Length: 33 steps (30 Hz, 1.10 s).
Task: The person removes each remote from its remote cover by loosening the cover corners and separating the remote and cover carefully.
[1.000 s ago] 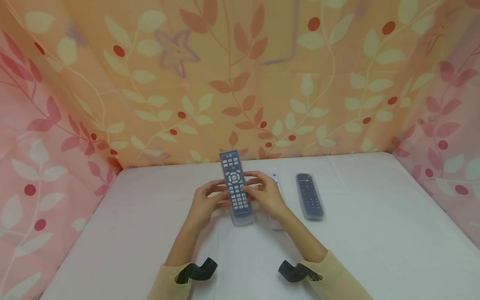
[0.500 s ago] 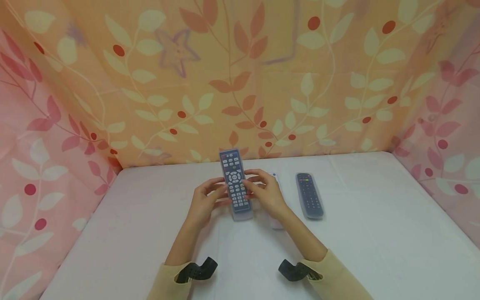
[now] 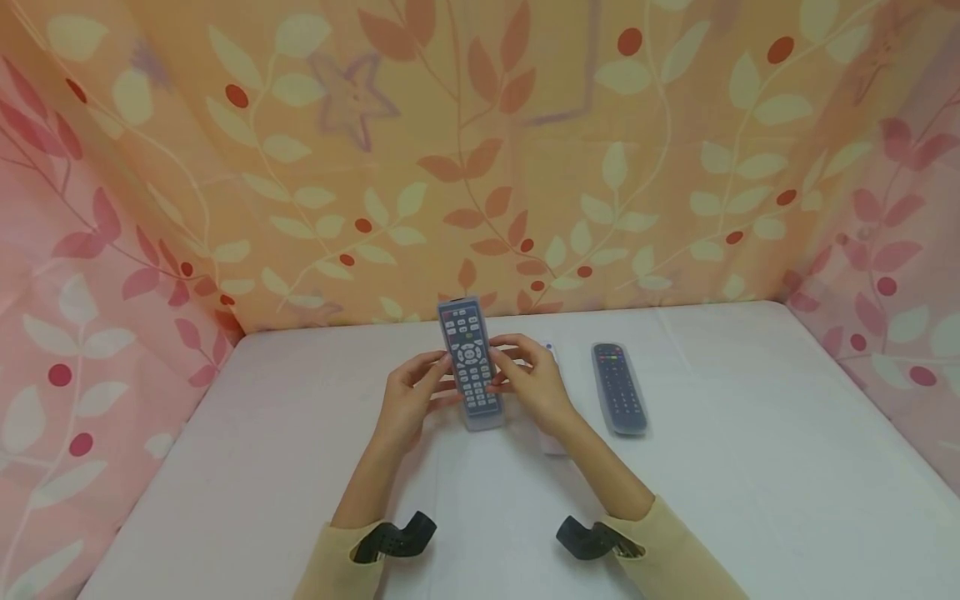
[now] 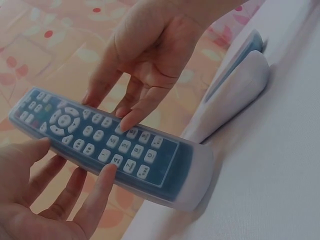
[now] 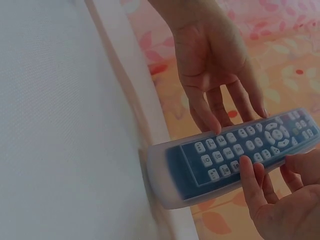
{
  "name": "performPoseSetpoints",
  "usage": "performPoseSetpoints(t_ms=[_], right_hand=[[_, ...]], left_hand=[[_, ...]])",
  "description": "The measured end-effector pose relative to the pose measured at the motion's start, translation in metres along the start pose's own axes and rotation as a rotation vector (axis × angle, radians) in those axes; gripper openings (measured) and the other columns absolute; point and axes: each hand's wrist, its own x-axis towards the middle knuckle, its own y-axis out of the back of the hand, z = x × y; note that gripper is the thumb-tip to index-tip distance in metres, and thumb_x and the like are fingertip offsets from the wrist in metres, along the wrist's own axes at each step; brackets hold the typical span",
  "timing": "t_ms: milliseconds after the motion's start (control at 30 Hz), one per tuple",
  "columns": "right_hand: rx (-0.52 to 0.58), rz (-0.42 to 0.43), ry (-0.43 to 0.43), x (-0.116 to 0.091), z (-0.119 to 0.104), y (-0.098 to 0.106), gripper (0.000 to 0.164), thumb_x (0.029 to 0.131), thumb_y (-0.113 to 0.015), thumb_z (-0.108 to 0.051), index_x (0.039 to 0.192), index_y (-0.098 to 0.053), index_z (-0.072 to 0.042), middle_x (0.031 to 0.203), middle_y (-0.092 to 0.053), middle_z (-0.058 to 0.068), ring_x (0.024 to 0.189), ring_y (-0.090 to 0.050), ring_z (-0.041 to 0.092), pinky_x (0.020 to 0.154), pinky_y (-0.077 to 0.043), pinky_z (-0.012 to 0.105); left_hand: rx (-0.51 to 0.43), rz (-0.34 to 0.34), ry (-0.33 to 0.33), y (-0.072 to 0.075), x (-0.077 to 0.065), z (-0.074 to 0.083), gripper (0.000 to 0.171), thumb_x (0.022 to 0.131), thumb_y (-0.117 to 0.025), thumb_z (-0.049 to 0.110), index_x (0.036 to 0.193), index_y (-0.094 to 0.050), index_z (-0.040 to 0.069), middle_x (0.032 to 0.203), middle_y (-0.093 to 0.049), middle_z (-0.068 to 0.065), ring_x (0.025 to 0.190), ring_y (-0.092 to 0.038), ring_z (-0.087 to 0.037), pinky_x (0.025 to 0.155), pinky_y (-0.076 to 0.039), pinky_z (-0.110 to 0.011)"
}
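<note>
A remote control [image 3: 470, 354] with a dark face and white buttons, in a clear sleeve, is held between both hands. Its top end is raised and its lower end tips down close over the white table. My left hand [image 3: 405, 404] grips its left edge, thumb and fingers along the side. On the opposite edge my right hand [image 3: 542, 390] pinches it; in the right wrist view one fingertip [image 5: 245, 162] overlaps the number buttons. Partly hidden behind the right hand lies a white remote [image 3: 553, 446]. Farther right, a second dark remote [image 3: 619, 392] in a clear sleeve lies flat.
A white cloth covers the table [image 3: 750, 417]. Patterned leaf curtains [image 3: 480, 167] stand behind its far edge and on both sides. Black wrist camera mounts [image 3: 397, 537] stick out of both beige sleeves [image 3: 345, 567].
The held remote's lower end has come up a little, leaving it tilted more steeply. My right thumb has slid from the buttons toward the right edge. The other remotes stay put.
</note>
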Motion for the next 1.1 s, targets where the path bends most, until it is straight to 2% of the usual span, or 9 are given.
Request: performPoseSetpoints(t_ms=[400,567,1100], right_hand=[[-0.004,0.01,0.022,-0.0004,-0.0004,-0.0018,0.025,0.108,-0.062,-0.013,0.127,-0.067,0.002,0.114,-0.065,0.021,0.074,-0.066,0.018,0.076,-0.066,0.035],[0.019,0.004,0.044,-0.0003,-0.0001,-0.0023,0.024,0.108,-0.061,-0.013,0.123,-0.067,0.005,0.112,-0.065,0.021,0.074,-0.066,0.018,0.077,-0.066,0.037],[0.044,0.022,0.053,-0.0004,-0.0021,-0.0034,0.023,0.108,-0.062,-0.014,0.117,-0.068,0.006,0.106,-0.066,0.017,0.074,-0.067,0.019,0.079,-0.066,0.039]], left_hand=[[-0.027,0.025,-0.008,-0.0016,0.0,0.0014,0.035,0.11,-0.06,0.023,0.125,-0.069,-0.008,0.103,-0.068,-0.01,0.089,-0.073,-0.022,0.076,-0.066,-0.037],[-0.045,0.032,-0.018,-0.0025,0.0002,0.0026,0.031,0.11,-0.06,0.021,0.117,-0.071,-0.007,0.1,-0.069,-0.009,0.09,-0.074,-0.023,0.077,-0.066,-0.039],[-0.069,0.036,-0.041,-0.0036,0.0001,0.0026,0.023,0.109,-0.06,0.013,0.109,-0.074,-0.005,0.1,-0.071,-0.006,0.093,-0.074,-0.024,0.08,-0.065,-0.041]])
